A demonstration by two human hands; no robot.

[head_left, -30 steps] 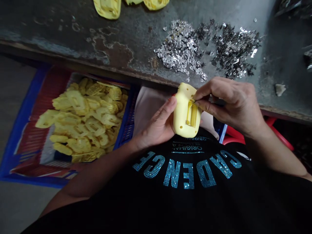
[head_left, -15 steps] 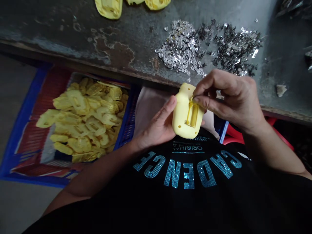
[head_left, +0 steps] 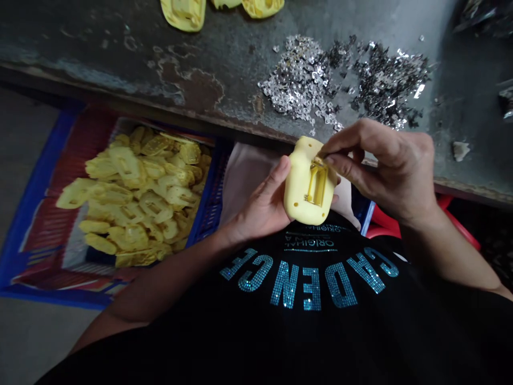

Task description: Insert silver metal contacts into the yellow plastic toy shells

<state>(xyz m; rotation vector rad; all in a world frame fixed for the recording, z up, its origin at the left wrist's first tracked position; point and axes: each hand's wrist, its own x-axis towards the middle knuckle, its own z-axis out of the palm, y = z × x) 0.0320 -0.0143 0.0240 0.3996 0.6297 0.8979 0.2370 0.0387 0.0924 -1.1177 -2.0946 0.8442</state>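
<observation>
The yellow casing looks like smooth, matt plastic. Near the front edge of the tabletop lie small metal pieces, glossy (some flash right at me), while the tabletop itself looks dull, rough and patchy. Below that edge, a blue plastic crate; the black shirt is matt cloth with glittering letters.

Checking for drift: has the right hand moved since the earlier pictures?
Yes, slightly rightward: the back of the right hand lies closer to the pale chip on the bench, while its fingers stay at the yellow casing.
</observation>
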